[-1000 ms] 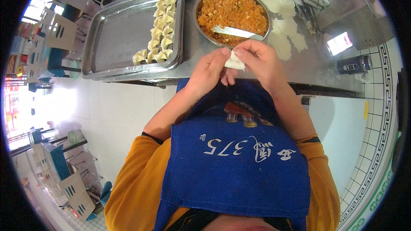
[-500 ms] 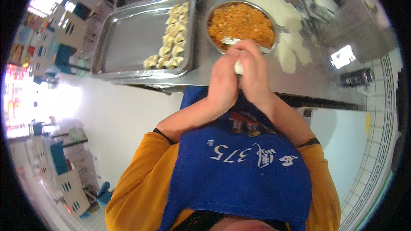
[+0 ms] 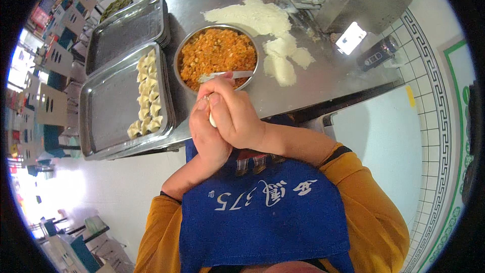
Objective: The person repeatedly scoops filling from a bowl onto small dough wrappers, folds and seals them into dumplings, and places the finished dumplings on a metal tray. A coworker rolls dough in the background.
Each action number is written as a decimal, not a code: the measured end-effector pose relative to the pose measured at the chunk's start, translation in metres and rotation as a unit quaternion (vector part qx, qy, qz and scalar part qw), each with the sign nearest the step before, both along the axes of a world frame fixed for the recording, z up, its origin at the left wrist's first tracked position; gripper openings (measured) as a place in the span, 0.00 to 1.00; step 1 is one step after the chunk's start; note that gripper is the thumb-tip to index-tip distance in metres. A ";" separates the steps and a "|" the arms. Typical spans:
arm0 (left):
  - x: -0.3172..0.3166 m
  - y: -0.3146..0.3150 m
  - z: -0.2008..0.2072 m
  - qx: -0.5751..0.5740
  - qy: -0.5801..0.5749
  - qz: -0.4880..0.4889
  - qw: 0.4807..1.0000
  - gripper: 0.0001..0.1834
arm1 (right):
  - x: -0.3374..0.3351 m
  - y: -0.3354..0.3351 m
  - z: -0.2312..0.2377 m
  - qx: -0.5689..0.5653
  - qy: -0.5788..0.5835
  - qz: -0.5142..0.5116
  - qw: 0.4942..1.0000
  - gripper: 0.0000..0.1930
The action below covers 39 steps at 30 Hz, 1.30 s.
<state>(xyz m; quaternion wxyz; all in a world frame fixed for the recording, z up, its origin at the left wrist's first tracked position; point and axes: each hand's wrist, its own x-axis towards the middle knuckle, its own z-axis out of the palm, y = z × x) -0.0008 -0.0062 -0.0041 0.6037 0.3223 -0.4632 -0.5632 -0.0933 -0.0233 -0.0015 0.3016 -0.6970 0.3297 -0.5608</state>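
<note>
My left hand [image 3: 208, 134] and my right hand [image 3: 236, 116] are closed together, thumbs side by side, just in front of the filling bowl. Between them a small pale dumpling [image 3: 212, 120] is pinched; most of it is hidden by the fingers. The round metal bowl [image 3: 177, 65] holds orange chopped filling [image 3: 217, 54]. A flat, light-coloured spreader [image 3: 243, 74] lies across its near side, partly behind my right hand. To the left, finished dumplings [image 3: 147, 93] stand in rows along the right side of a metal tray [image 3: 103, 119].
Another metal tray [image 3: 126, 33] lies beyond the dumpling tray. White flour [image 3: 247, 17] is spread on the steel table [image 3: 323, 78] right of the bowl. Farther right are a phone with a lit screen [image 3: 350, 38], a dark cylindrical object [image 3: 378, 54] and a metal machine [image 3: 353, 5].
The view has swung, so the table and trays appear farther left and lower. My hands stay pressed together on the dumpling, with the right hand now wrapped farther over the left.
</note>
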 end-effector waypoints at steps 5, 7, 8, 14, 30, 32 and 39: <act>0.003 -0.015 -0.015 0.127 0.076 0.025 0.989 0.30 | -0.013 -0.015 -0.001 0.044 0.061 0.014 0.997 0.13; 0.022 -0.027 -0.020 0.042 -0.028 0.091 0.995 0.30 | -0.035 -0.019 0.005 0.156 0.035 0.079 0.984 0.14; 0.040 -0.031 -0.020 -0.033 -0.029 0.088 0.995 0.30 | -0.054 -0.022 0.011 0.232 0.075 0.066 0.967 0.13; 0.179 -0.036 -0.005 -0.040 -0.394 0.415 0.819 0.18 | -0.100 -0.036 0.010 0.303 0.009 -0.121 0.945 0.09; 0.235 -0.035 -0.029 0.056 -0.610 0.221 0.759 0.14 | -0.134 -0.047 -0.004 0.240 -0.035 -0.230 0.943 0.11; 0.233 -0.035 -0.028 0.102 -0.619 0.209 0.750 0.15 | -0.170 -0.066 -0.012 0.197 -0.087 -0.274 0.937 0.12; 0.229 -0.006 -0.008 0.090 -0.595 0.219 0.768 0.13 | -0.297 -0.134 -0.093 0.251 0.365 -0.427 0.789 0.19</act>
